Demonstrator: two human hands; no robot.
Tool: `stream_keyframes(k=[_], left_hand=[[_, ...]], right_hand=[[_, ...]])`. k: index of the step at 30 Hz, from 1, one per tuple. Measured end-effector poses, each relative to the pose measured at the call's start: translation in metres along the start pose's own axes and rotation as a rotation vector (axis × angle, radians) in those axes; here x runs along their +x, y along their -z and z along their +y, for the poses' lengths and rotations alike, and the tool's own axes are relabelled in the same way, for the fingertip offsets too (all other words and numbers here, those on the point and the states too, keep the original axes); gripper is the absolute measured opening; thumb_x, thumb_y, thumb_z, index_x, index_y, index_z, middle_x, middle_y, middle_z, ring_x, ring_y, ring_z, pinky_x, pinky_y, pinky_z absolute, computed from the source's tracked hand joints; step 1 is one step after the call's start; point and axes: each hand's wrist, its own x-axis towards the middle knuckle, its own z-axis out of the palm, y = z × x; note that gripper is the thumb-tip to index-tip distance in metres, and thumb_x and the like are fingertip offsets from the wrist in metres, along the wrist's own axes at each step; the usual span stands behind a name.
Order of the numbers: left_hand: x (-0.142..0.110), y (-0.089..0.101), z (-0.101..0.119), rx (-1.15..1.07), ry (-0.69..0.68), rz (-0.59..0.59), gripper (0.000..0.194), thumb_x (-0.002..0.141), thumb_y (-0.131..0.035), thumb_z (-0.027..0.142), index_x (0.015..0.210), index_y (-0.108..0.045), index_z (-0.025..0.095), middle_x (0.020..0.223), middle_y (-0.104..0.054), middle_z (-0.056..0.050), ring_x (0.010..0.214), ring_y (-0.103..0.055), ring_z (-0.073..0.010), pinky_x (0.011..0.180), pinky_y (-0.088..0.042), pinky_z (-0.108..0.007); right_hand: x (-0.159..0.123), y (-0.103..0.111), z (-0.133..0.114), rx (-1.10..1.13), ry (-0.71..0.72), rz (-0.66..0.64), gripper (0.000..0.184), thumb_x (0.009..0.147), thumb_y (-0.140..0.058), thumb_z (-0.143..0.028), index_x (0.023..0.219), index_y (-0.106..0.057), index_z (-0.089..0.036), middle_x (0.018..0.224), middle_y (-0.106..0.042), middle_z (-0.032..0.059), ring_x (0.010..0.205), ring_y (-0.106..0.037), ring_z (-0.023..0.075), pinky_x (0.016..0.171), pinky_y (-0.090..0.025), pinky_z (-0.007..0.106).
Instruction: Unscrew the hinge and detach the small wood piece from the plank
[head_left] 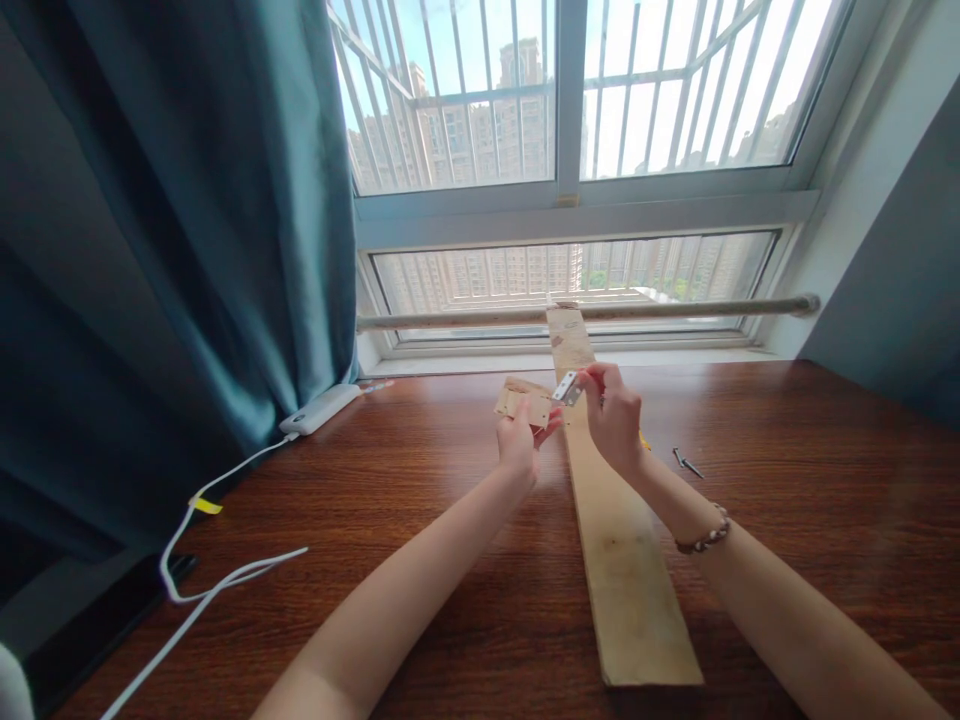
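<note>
My left hand [520, 440] is closed around a small tan piece [516, 398] with flat faces; I cannot tell whether it is wood or cardboard. Pinched in the fingers of my right hand [615, 415] is a silvery metal hinge [568, 388] with several holes. The hinge is right beside the tan piece, close to my left fingertips. Below both hands a long wooden board [626, 560] runs away from me, its far end against the rail at the window. Two screws [688, 462] lie on the table to the right of my right hand.
The brown wood-grain table [420, 600] reaches up to the window sill. A white power strip [321, 410] with a white cable [176, 530] lies at the left beside a dark teal curtain [285, 200]. A horizontal rail [465, 318] crosses in front of the window.
</note>
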Motion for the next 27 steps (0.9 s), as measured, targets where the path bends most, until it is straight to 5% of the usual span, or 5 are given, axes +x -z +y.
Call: stream_keyframes(k=[6,9,13,22,27], left_hand=[[-0.014,-0.011,0.005,-0.129,0.078,-0.251,0.03,0.071,-0.067,0.035,0.092,-0.058,0.016,0.089,-0.065,-0.006,0.072,-0.062,-0.0154,0.068,-0.053,-0.031],[-0.018,-0.012,0.006,-0.12,0.109,-0.319,0.03,0.068,-0.071,0.028,0.093,-0.059,0.017,0.088,-0.064,-0.004,0.072,-0.061,-0.013,0.067,-0.052,-0.028],[-0.019,-0.011,0.008,-0.068,0.106,-0.286,0.029,0.063,-0.073,0.018,0.09,-0.061,0.015,0.085,-0.064,-0.003,0.067,-0.061,-0.0117,0.062,-0.051,-0.023],[-0.013,-0.008,0.003,0.037,-0.052,-0.083,0.028,0.055,-0.075,0.012,0.081,-0.065,0.01,0.082,-0.066,-0.007,0.069,-0.062,-0.0133,0.064,-0.05,-0.024],[-0.014,-0.009,0.003,0.026,-0.1,-0.09,0.031,0.054,-0.076,0.013,0.084,-0.066,0.011,0.087,-0.067,-0.008,0.077,-0.063,-0.0158,0.066,-0.05,-0.024]], right_hand=[[0.003,-0.002,0.001,0.13,-0.015,-0.222,0.011,0.086,-0.046,-0.026,0.082,-0.053,-0.018,0.068,-0.06,0.0004,0.06,-0.055,0.0131,0.058,-0.039,0.022],[-0.001,-0.005,0.001,0.116,0.039,-0.223,0.011,0.085,-0.047,-0.024,0.082,-0.055,-0.017,0.072,-0.059,0.0019,0.062,-0.054,0.0133,0.06,-0.039,0.023],[0.003,-0.001,-0.002,0.101,0.089,-0.175,0.011,0.083,-0.052,-0.022,0.076,-0.058,-0.017,0.08,-0.057,0.0039,0.069,-0.053,0.0138,0.063,-0.04,0.023],[-0.001,-0.001,0.007,-0.047,0.157,-0.313,0.015,0.086,-0.049,-0.019,0.076,-0.059,-0.016,0.076,-0.061,0.0055,0.071,-0.056,0.0155,0.065,-0.039,0.023],[-0.002,-0.002,0.007,-0.138,0.134,-0.332,0.011,0.084,-0.053,-0.023,0.078,-0.057,-0.016,0.077,-0.059,0.0055,0.072,-0.055,0.0163,0.063,-0.037,0.023]])
